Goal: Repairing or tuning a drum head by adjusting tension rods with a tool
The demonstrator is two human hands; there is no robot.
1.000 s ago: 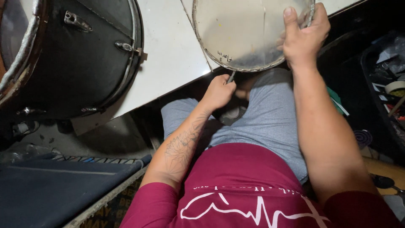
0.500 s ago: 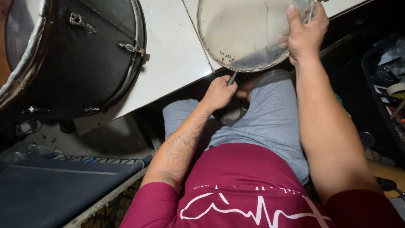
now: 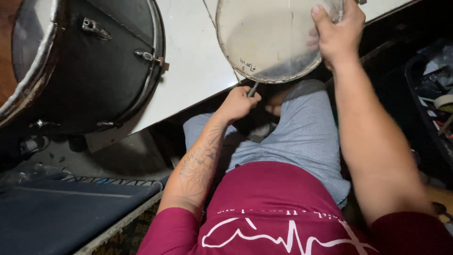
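Still: right hand (image 3: 337, 38) fingers grip drumhead (image 3: 271, 38) rim, unmoved | left hand (image 3: 238, 104) fingers closed on thin tool (image 3: 253, 89)

Drumhead (image 3: 273, 42) top cut off by frame; your left hand (image 3: 238, 104) hides most of thin tool (image 3: 253, 89).

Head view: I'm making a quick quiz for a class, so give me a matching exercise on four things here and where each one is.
Things:
1. round drum head
2. black drum
3. thin metal tool
4. blue padded surface

Places:
A. lower left corner
B. gripped in the left hand
C. held at its rim by the right hand
D. upper left, on its side

Pairs: 1-C, 2-D, 3-B, 4-A
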